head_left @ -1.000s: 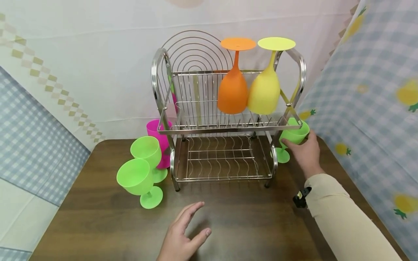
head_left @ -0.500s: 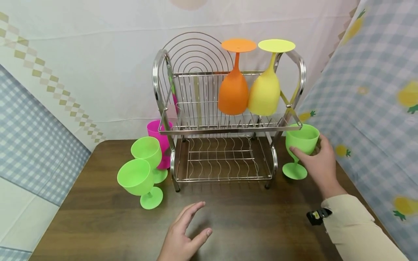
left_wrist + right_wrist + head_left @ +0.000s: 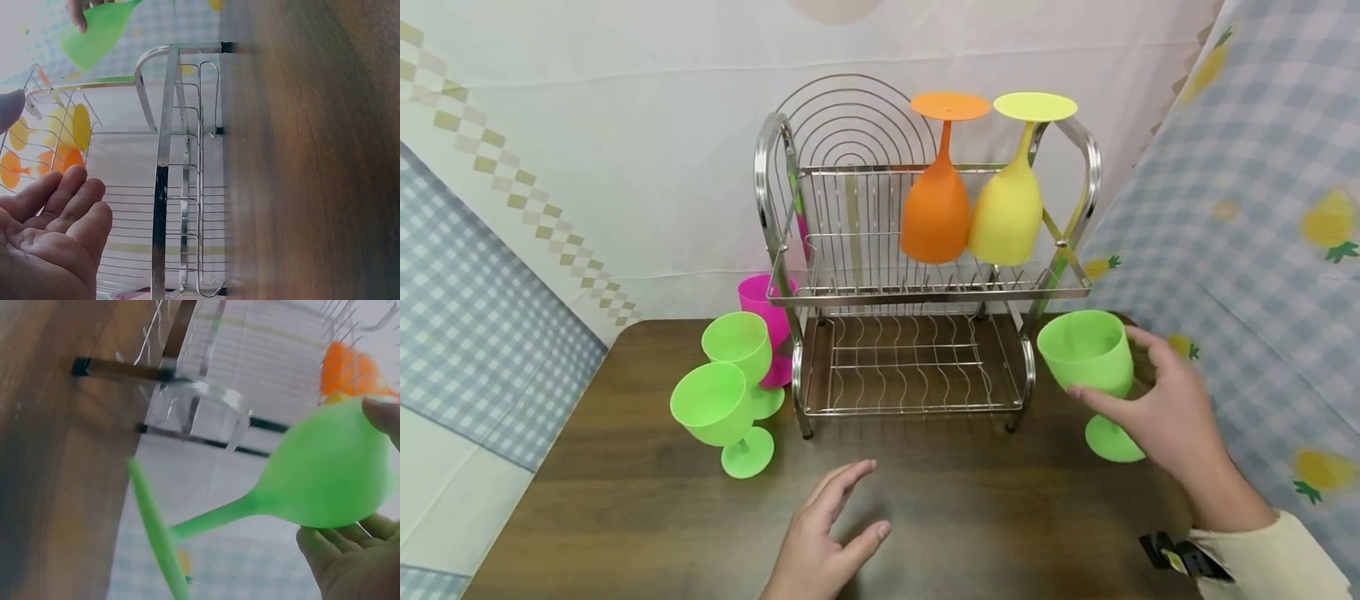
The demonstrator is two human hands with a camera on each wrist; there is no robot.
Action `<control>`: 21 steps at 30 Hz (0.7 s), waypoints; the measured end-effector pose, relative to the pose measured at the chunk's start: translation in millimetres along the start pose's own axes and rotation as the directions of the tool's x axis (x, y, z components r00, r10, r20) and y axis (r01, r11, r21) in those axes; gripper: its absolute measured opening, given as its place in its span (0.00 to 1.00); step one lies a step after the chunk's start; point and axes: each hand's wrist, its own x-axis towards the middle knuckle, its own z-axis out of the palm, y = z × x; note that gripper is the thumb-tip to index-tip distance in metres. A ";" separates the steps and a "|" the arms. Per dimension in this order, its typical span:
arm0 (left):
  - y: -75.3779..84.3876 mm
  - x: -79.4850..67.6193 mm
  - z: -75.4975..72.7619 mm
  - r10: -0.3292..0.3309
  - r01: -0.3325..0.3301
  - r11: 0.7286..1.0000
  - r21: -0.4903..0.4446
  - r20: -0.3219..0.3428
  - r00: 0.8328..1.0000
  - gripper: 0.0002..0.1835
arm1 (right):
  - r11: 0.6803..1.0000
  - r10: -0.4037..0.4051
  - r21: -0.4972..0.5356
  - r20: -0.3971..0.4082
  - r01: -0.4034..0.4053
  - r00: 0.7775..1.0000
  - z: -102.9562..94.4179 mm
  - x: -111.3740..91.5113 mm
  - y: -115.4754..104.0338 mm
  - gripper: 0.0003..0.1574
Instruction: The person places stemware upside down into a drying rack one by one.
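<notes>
A green goblet is gripped by its bowl in my right hand, to the right of the metal dish rack. It tilts a little, with its rim toward the rack; in the right wrist view its foot hangs off the tabletop. My left hand hovers at the front of the table, fingers loosely bent and holding nothing. On the rack's upper tier an orange goblet and a yellow goblet stand upside down side by side.
Left of the rack stand two green goblets and a magenta goblet, upright and close together. The rack's lower wire tier sits just above the brown table. Checked cloth hangs close along the right side.
My right hand has brought the green goblet from beside the rack's right leg toward the front right, lifting and tilting it. The left hand has stayed nearly still.
</notes>
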 end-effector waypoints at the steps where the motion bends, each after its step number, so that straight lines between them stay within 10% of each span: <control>1: 0.3 0.1 0.7 -0.012 0.012 1.000 -0.025 0.005 1.000 0.32 | 0.999 -0.036 -0.036 0.006 0.036 0.999 -0.3 -5.1 -3.0 0.60; 8: 3.6 1.5 4.8 -0.063 0.066 0.991 -0.117 0.032 0.997 0.31 | 0.905 -0.375 -0.184 0.080 0.383 0.924 9.0 -38.8 -33.5 0.61; 15: 8.9 1.7 9.6 -0.099 0.121 0.969 -0.216 0.110 0.989 0.32 | 0.700 -0.628 -0.246 0.237 0.671 0.742 29.7 -62.9 -59.0 0.60; 21: 15.6 2.2 15.3 -0.180 0.258 0.889 -0.377 0.230 0.957 0.37 | 0.553 -0.744 -0.210 0.311 0.806 0.591 48.7 -83.7 -74.7 0.57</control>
